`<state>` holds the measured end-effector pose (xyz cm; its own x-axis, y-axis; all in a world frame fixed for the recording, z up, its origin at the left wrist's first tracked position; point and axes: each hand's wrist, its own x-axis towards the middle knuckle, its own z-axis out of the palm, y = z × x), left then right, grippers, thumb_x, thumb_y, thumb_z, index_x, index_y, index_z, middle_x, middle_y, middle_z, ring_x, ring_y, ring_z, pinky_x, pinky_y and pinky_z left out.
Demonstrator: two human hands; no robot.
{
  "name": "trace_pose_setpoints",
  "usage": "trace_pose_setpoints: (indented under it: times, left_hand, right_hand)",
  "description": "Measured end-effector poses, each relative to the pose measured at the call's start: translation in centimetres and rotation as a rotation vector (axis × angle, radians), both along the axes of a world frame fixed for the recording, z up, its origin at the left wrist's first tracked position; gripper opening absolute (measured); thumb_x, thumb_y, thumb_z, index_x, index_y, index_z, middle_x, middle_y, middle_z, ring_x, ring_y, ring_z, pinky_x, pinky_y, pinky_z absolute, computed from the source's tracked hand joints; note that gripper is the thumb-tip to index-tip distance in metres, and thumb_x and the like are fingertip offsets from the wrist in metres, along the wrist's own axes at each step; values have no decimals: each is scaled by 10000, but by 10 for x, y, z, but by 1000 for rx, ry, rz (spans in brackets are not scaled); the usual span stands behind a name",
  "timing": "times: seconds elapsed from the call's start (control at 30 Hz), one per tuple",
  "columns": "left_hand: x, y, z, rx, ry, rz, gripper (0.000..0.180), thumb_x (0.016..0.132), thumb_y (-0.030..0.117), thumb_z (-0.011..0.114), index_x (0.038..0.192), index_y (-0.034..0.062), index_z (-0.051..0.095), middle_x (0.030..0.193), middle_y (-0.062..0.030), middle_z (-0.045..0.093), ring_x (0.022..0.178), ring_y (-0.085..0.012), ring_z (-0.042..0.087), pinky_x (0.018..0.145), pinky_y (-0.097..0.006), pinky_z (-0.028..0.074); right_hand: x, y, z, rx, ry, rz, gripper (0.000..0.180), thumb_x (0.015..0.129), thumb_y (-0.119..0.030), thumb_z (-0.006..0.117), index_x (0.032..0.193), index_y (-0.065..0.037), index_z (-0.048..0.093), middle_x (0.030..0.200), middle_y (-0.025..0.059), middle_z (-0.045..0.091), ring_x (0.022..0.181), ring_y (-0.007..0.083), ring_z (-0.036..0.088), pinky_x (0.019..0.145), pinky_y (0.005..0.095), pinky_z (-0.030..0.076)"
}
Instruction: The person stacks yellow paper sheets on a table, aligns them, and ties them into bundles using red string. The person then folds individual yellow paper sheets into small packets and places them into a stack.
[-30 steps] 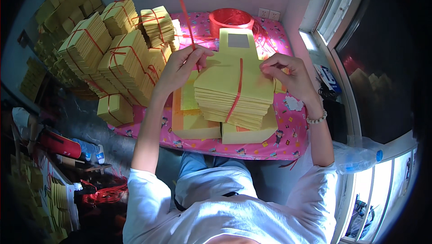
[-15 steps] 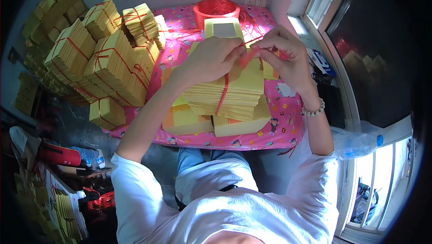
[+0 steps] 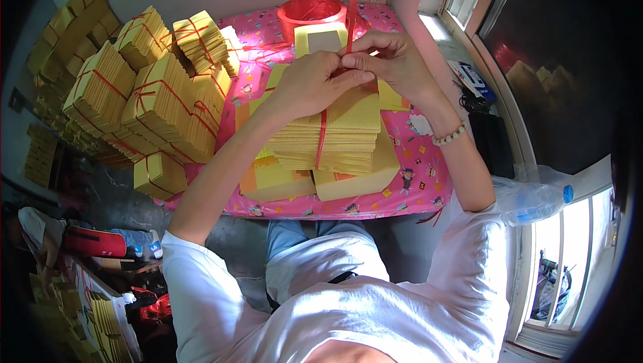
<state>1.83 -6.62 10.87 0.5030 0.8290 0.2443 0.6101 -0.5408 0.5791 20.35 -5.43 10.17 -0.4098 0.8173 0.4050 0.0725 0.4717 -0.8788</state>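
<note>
A stack of yellow padded envelopes (image 3: 328, 136) sits in front of me on top of other flat yellow bundles, with a red plastic strap running down its near side. Above its top my left hand (image 3: 309, 82) and my right hand (image 3: 392, 63) meet, fingers pinched together on the red strap (image 3: 351, 8). One end of the strap rises straight up between the fingers past the top of the view. Any knot under the fingertips is hidden. Farther back lies a yellow piece with a grey panel (image 3: 324, 41).
Tied yellow bundles (image 3: 161, 105) pile up on the left. A red tub (image 3: 312, 15) with loose straps stands at the back of the pink patterned tablecloth (image 3: 418, 192). On the right, a clear plastic bottle (image 3: 536, 203) lies by the window. A person (image 3: 57, 232) is at the lower left.
My hands have come closer together over the stack, the right one shifting left. A strap end now stands up above the fingers. The whole view has shifted slightly.
</note>
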Motion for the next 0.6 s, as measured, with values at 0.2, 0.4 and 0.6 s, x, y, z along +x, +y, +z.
trace_pose_setpoints:
  times: [0.2,0.4,0.6]
  left_hand:
    - [0,-2,-6,-59,-62,-6,442,950,474,447,860,129,710,617,-84,531,622,-245,586,605,-370,439]
    - [1,0,4,-297,-94,-34,480,973,465,394,833,130,708,564,-3,426,557,-113,455,573,-298,387]
    - [-5,8,7,-432,-182,-153,521,975,464,405,737,65,643,563,28,457,521,-66,410,542,-240,353]
  right_hand:
    - [13,-12,-2,183,-48,-107,177,853,-160,685,976,-35,704,881,21,659,703,63,581,602,208,467]
    - [24,-20,-24,244,-69,-195,193,842,-163,696,972,-21,699,862,27,654,690,73,574,599,239,470]
    - [11,-21,-17,436,-67,-297,105,823,-94,691,906,-31,697,780,29,649,698,105,590,622,257,470]
